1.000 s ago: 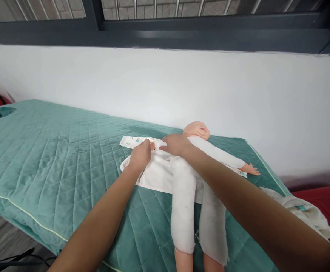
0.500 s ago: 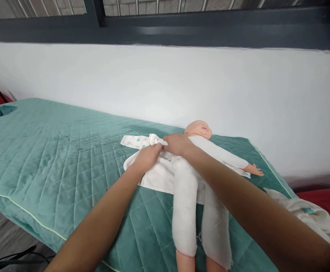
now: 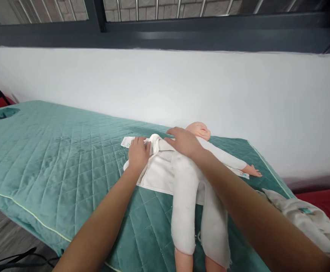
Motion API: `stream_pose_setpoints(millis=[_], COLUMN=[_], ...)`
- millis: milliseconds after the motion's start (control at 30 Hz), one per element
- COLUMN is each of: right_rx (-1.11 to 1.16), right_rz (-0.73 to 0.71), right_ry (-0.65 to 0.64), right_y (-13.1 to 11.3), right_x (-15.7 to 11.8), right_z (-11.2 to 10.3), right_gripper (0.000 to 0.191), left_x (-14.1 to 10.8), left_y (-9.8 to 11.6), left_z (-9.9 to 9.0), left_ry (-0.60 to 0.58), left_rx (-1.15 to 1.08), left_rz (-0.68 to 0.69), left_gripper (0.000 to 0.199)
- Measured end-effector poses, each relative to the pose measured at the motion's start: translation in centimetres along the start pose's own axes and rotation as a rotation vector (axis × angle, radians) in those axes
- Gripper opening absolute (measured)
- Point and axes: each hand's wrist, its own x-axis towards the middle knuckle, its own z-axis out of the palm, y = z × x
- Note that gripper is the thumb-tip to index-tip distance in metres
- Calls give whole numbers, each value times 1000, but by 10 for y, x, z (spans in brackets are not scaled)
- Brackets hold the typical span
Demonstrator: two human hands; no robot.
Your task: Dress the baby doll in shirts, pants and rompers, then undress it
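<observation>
A baby doll (image 3: 183, 196) with white cloth limbs lies on its back, its head by the wall. Beneath its upper body a white garment (image 3: 158, 172) with small teal prints is spread out. My left hand (image 3: 139, 153) rests on the garment's sleeve at the left, fingers apart. Over the doll's chest and shoulder is my right hand (image 3: 184, 141), its fingers spread and nothing gripped in them. A bunched fold of white cloth lies between the two hands. My right forearm hides part of the doll's torso.
The doll lies on a green quilted bed (image 3: 68, 158) with a hole at its far left. Behind it rises a white wall (image 3: 125, 83) below a dark window frame. Crumpled white cloth (image 3: 309, 217) and something red (image 3: 326, 200) are at the right. Black cables (image 3: 26, 258) lie at the lower left.
Both hands have let go of the pinched cloth and opened. My left hand has moved left onto the sleeve, and my right hand slightly right and up.
</observation>
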Motion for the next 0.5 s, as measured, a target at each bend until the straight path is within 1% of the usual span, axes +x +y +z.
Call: stream_pose_setpoints(millis=[33,100,133,167,200,233,267,300,367,400,433,500], right_rx=[75,168,183,181,175,176,183,194,224,247,280,373], right_rz=[49,211,318,456,588,693,775,824,855,848,839,823], right_ry=[119,345,431,508,547,538,477,377,209,179,193,278], right_y=[6,23,32,42,52,61,69,76,84,86,86,85], right_x=[-11,-40,-57,-74,-90,-104,-116,-126,-136,-138,-138,-135], right_z=[-6,-14,-16,-16,-15,-12,-8,-4,2,5,6,8], right_gripper=[36,31,29,26,25,24,25,26,31,33,34,35], left_x=[1,2,3,3,3,3,2,2,0,-1,-1,-1], left_y=[-2,-4,-4,-4,-3,-2,-1,0,3,4,6,11], left_z=[1,3,4,4,4,4,3,2,0,-1,-2,-2], left_ry=[-13,-72,-94,-107,-114,-120,-130,-143,-172,-187,-201,-220], left_rx=[30,78,94,104,108,105,97,85,46,15,-19,-79], left_rz=[-46,-73,-59,-36,-12,5,18,22,13,4,-8,-35], left_gripper=[31,32,31,29,28,26,25,25,26,27,29,31])
